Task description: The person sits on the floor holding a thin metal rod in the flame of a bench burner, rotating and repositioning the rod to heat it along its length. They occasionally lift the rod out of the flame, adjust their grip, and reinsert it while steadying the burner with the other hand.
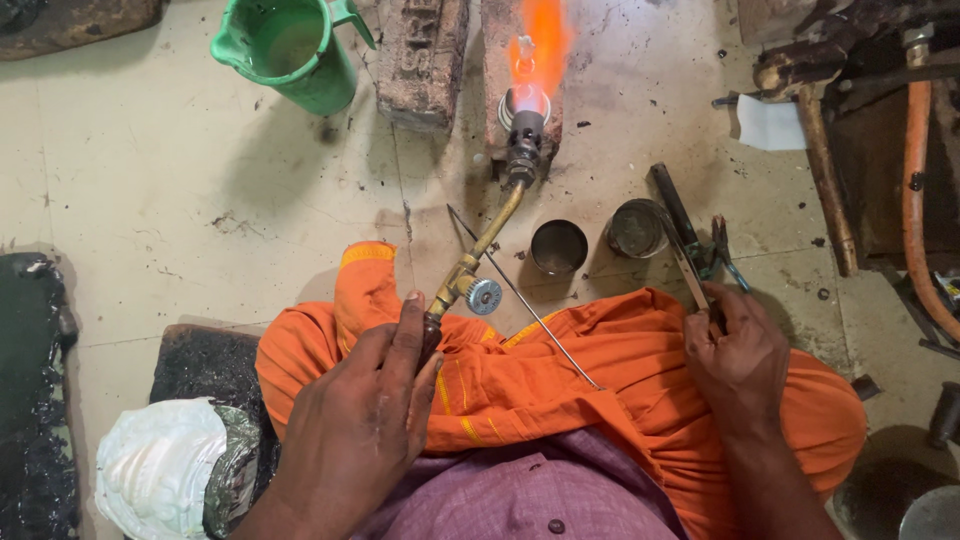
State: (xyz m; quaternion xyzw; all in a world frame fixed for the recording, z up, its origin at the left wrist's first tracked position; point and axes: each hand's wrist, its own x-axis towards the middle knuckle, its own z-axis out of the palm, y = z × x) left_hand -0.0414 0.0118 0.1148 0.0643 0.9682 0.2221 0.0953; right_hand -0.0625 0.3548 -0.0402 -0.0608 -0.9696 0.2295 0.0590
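The floor (180, 190) is pale, stained concrete, scuffed and dotted with black specks, and the person sits low on it with knees spread under an orange cloth (620, 370) that fills the lower middle of the view. To the left lies a dark, sooty block (200, 365) with a crumpled white and silver wrapper (160, 465) on it. At the top stand two worn bricks (425, 55), with a green plastic jug (290, 45) just beside them holding murky water. On the right an orange hose (915, 190) runs down past a wooden-handled hammer (820, 170). The left hand (350, 430) is closed around the handle of a brass gas torch (480, 255), thumb up along it; the torch points away over the knee, and its orange flame (540, 40) plays against the right-hand brick. The right hand (735, 355) is shut on long metal tweezers (690, 265) that reach toward two small round tins (560, 247) standing side by side on the floor between the knees and the bricks. A thin metal rod (525, 305) lies slanted across the cloth, and green-handled pliers (722, 250) lie just beside the tweezers.
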